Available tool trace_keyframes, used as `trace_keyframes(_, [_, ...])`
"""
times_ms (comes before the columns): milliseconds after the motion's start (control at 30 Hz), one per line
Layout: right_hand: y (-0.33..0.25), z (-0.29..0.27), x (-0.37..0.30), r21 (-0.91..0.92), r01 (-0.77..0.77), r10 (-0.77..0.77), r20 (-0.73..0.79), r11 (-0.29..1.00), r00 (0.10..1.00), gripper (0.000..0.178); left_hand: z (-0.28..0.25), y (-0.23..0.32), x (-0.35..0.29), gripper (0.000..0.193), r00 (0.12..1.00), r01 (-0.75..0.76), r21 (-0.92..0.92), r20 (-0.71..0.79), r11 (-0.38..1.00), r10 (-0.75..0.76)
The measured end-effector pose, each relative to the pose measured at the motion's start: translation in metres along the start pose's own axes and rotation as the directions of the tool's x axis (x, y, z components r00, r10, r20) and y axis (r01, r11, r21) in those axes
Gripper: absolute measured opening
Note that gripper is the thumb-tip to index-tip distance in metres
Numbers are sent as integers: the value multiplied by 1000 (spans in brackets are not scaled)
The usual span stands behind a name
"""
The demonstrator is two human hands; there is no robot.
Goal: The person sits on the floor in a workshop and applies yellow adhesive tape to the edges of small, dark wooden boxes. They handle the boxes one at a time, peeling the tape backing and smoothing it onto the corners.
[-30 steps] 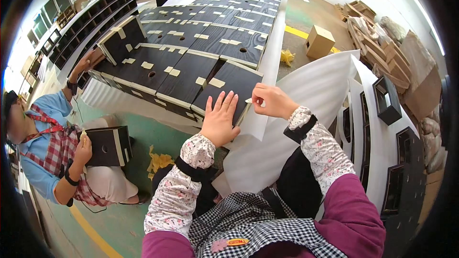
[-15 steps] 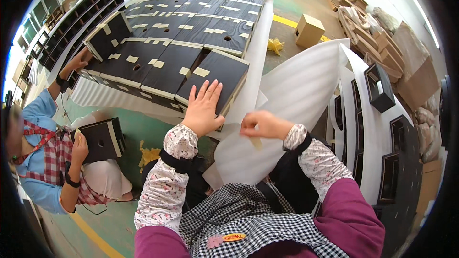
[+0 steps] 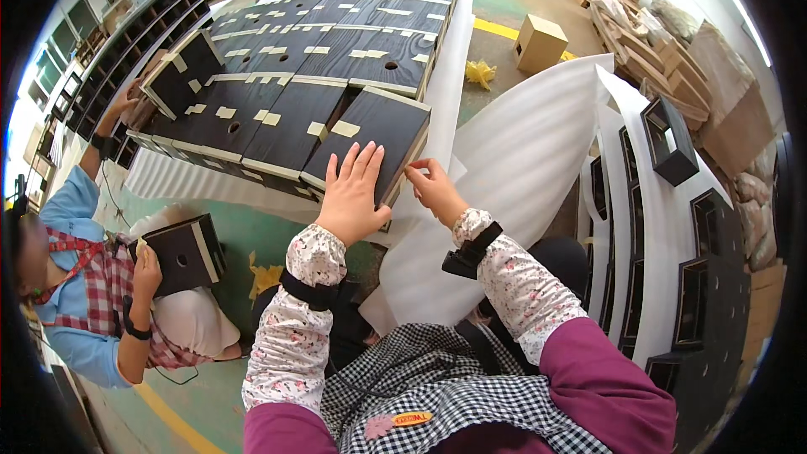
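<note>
My left hand [image 3: 353, 193] lies flat, fingers spread, on the black wood-grain box [image 3: 375, 130] at the near right corner of a row of such boxes. That box sits slightly askew, with a gap along its left side. A pale masking tape patch [image 3: 345, 129] lies just beyond my fingertips, and cream strips run along the box's edges. My right hand [image 3: 437, 189] is at the box's right edge, thumb and forefinger pinched together. A small pale bit at the fingers looks like masking tape; the fingers partly hide it.
At the left a seated person [image 3: 92, 286] has a black box [image 3: 185, 256] on the lap and steadies another upright box [image 3: 181, 74]. White foam sheeting [image 3: 496, 176] spreads at the right, beside black frames [image 3: 698, 235]. Crumpled yellow tape [image 3: 480, 74] and a cardboard box [image 3: 540, 42] lie on the floor.
My right hand has moved left and away from me, up to the box's edge. The pale strip that hung below it no longer shows there. My left hand stays on the box.
</note>
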State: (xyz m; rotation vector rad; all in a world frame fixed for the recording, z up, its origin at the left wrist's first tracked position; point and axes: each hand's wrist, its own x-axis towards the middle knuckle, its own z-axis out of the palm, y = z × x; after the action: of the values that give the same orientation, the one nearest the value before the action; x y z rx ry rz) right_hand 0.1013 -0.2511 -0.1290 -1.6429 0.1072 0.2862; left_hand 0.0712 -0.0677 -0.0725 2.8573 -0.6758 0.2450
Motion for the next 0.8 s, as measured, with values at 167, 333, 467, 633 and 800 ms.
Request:
trace_keyframes(167, [3, 3, 15, 67, -87, 86, 17, 994, 996, 37, 0, 0, -1, 83, 1000, 1, 12, -3, 1000, -1])
trace_keyframes(333, [2, 0, 26, -55, -23, 26, 49, 998, 998, 30, 0, 1, -1, 84, 1000, 4, 11, -14, 1000, -4])
trace_keyframes(467, [34, -12, 39, -467, 152, -145, 51, 871, 988, 23, 0, 2, -1, 84, 1000, 1, 1, -18, 1000, -1])
trace_keyframes(633, [56, -21, 16, -6, 189, -187, 127, 982, 974, 25, 1, 1, 1, 83, 999, -17, -4, -29, 1000, 17])
trace_keyframes(800, [4, -6, 5, 190, -161, 123, 195, 969, 973, 39, 3, 1, 0, 86, 1000, 3, 15, 3, 1000, -3])
